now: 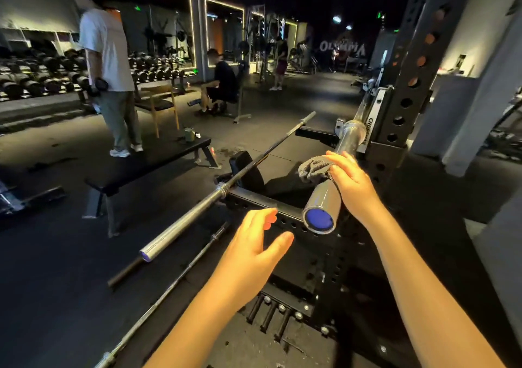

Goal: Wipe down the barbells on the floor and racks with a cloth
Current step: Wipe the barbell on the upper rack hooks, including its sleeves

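A barbell rests on the rack, and its chrome sleeve [324, 201] with a blue end cap points toward me. My right hand [351, 184] grips a grey cloth [313, 167] wrapped over the top of that sleeve. My left hand [254, 243] hovers open below and left of the sleeve end, touching nothing. A second barbell [197, 209] lies slanted across the rack's lower beam, its sleeve end near the floor. A thinner bar [175, 285] lies on the floor beside it.
The black rack upright [406, 90] with holes stands at right. A flat bench [152, 167] sits left of the bars, with a wooden chair [161, 104] behind. Several people stand or sit farther back by the dumbbell racks [42, 76]. Storage pegs [271, 314] jut out from the rack base.
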`<state>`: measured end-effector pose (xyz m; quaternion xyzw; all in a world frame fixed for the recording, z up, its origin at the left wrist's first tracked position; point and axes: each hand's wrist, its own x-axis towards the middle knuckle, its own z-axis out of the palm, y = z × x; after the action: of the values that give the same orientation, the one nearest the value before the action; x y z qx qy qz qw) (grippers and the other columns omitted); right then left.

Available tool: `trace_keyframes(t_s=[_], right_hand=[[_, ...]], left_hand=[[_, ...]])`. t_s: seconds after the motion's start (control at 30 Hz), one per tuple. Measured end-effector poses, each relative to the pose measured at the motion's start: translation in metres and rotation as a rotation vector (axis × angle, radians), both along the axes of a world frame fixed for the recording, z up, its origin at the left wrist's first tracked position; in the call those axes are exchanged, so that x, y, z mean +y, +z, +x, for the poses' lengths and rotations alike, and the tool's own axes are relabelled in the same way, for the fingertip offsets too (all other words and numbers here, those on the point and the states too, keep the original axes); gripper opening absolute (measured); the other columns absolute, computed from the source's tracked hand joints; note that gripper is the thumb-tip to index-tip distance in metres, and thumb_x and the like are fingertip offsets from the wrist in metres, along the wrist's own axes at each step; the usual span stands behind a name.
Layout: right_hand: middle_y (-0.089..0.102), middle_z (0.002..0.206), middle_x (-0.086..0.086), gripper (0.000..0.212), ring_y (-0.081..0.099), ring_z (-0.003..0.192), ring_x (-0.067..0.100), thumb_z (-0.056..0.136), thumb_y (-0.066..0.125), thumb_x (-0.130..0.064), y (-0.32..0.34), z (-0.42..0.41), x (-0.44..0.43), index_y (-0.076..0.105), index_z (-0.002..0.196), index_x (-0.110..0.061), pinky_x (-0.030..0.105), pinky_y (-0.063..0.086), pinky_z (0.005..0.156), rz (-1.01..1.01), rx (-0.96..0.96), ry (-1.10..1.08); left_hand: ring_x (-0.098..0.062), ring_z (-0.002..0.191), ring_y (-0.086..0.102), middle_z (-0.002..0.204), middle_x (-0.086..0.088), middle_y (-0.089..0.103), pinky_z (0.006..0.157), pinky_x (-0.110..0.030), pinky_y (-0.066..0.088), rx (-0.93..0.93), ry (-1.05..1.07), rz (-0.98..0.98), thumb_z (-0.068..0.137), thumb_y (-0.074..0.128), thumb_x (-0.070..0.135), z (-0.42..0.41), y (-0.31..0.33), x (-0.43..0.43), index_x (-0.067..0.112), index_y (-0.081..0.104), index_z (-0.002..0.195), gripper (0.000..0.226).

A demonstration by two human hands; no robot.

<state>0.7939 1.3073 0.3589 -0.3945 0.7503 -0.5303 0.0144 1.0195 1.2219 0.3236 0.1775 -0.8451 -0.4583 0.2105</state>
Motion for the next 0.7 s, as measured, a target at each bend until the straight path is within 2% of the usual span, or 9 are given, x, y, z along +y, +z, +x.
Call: trace_keyframes(t_s=[0.07, 0.17, 0.23, 0.3, 0.4, 0.5, 0.57, 0.7], right_hand=[[0.038, 0.151, -0.002, 0.035, 0.025, 0.144, 0.014, 0.104, 0.038, -0.016, 0.002, -0.023, -0.008, 0.051, 0.137, -0.020, 0.035, 0.019, 0.119, 0.005, 0.001, -0.041], [0.028, 0.156, 0.000, 0.039, 0.023, 0.144, 0.013, 0.105, 0.037, -0.019, 0.004, -0.057, -0.017, 0.045, 0.142, -0.019, 0.018, 0.017, 0.108, 0.026, -0.022, -0.105], [0.022, 0.158, 0.001, 0.039, 0.020, 0.144, 0.014, 0.105, 0.036, -0.020, 0.005, -0.080, -0.026, 0.044, 0.144, -0.018, 0.013, 0.015, 0.101, 0.036, -0.047, -0.170], [0.023, 0.155, 0.007, 0.039, 0.024, 0.142, 0.020, 0.104, 0.039, -0.021, 0.007, -0.106, -0.036, 0.046, 0.142, -0.016, 0.020, 0.018, 0.108, 0.050, -0.052, -0.247], [0.033, 0.144, 0.013, 0.036, 0.034, 0.134, 0.026, 0.102, 0.044, -0.020, 0.013, -0.144, -0.050, 0.054, 0.136, -0.014, 0.031, 0.025, 0.114, 0.088, -0.045, -0.331], [0.048, 0.136, 0.016, 0.035, 0.047, 0.126, 0.030, 0.099, 0.045, -0.014, 0.020, -0.172, -0.058, 0.060, 0.131, -0.012, 0.034, 0.036, 0.106, 0.063, -0.031, -0.384], [0.055, 0.131, 0.018, 0.037, 0.051, 0.120, 0.034, 0.098, 0.041, -0.011, 0.023, -0.184, -0.061, 0.060, 0.129, -0.009, 0.033, 0.038, 0.099, 0.097, 0.007, -0.421], [0.058, 0.129, 0.021, 0.040, 0.054, 0.115, 0.038, 0.099, 0.037, -0.024, 0.024, -0.202, -0.063, 0.058, 0.132, -0.017, 0.038, 0.043, 0.096, 0.207, 0.041, -0.497]], left_hand=[[0.012, 0.125, 0.036, 0.136, 0.027, 0.038, 0.093, -0.010, 0.031, 0.016, -0.076, 0.038, 0.092, 0.048, 0.052, -0.019, 0.011, -0.002, 0.040, 0.033, 0.141, 0.052], [0.013, 0.125, 0.033, 0.139, 0.027, 0.033, 0.092, -0.010, 0.030, 0.011, -0.174, 0.008, 0.083, 0.039, 0.065, -0.051, 0.030, -0.003, 0.037, 0.029, 0.145, 0.068], [0.011, 0.122, 0.035, 0.137, 0.023, 0.033, 0.090, -0.010, 0.033, 0.010, -0.217, -0.025, 0.082, 0.038, 0.070, -0.076, 0.039, -0.003, 0.032, 0.030, 0.146, 0.074], [0.007, 0.121, 0.037, 0.130, 0.021, 0.033, 0.095, -0.018, 0.039, 0.015, -0.255, -0.040, 0.085, 0.043, 0.071, -0.095, 0.043, -0.001, 0.027, 0.036, 0.142, 0.073], [0.001, 0.124, 0.036, 0.126, 0.020, 0.033, 0.103, -0.029, 0.040, 0.046, -0.252, -0.062, 0.082, 0.035, 0.057, -0.105, 0.037, 0.001, 0.023, 0.042, 0.137, 0.065], [0.004, 0.125, 0.033, 0.128, 0.027, 0.029, 0.105, -0.029, 0.038, 0.022, -0.255, -0.134, 0.082, 0.030, 0.054, -0.102, 0.038, -0.001, 0.029, 0.037, 0.140, 0.063], [0.006, 0.126, 0.030, 0.130, 0.029, 0.026, 0.107, -0.029, 0.036, 0.005, -0.252, -0.167, 0.084, 0.030, 0.053, -0.102, 0.042, -0.001, 0.031, 0.034, 0.142, 0.062], [0.008, 0.123, 0.029, 0.130, 0.033, 0.022, 0.102, -0.036, 0.043, -0.036, -0.294, -0.189, 0.090, 0.033, 0.043, -0.101, 0.046, -0.002, 0.034, 0.029, 0.144, 0.055]])
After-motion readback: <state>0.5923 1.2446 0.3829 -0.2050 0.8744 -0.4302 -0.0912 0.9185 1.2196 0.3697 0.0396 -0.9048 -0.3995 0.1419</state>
